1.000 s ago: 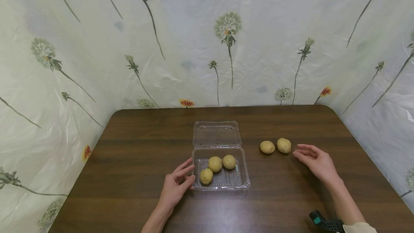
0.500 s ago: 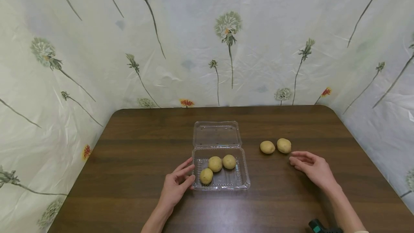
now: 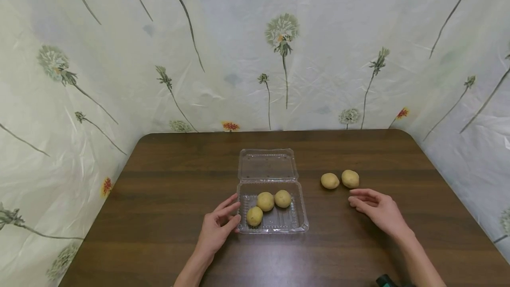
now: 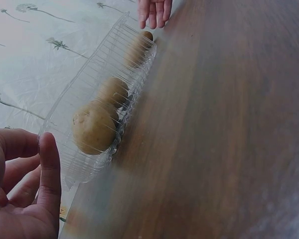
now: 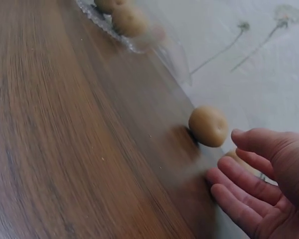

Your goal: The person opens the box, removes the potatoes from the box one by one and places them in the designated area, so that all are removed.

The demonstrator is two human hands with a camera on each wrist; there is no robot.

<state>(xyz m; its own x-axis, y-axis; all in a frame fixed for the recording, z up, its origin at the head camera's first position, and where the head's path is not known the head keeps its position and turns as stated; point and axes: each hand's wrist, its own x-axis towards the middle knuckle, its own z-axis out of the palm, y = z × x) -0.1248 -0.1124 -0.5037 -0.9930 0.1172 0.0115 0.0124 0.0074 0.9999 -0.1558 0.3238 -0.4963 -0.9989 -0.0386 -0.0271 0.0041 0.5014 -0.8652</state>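
Observation:
A clear plastic clamshell container stands on the table with its lid folded back, away from the person. Inside lie three yellow potatoes: one at the front left, one in the middle and one to its right. My left hand holds the container's left edge, thumb and fingertips at the rim in the left wrist view. Two more potatoes, a left one and a right one, sit on the table right of the container. My right hand, holding nothing, hovers just in front of them, fingers loosely bent.
The dark wooden table has rounded far corners. Behind and beside it hangs a pale sheet printed with dandelions. A dark strap device is partly visible near the right wrist.
My right hand has moved left and towards the person, from beside the right potato to in front of it. The left hand, container and potatoes stay put.

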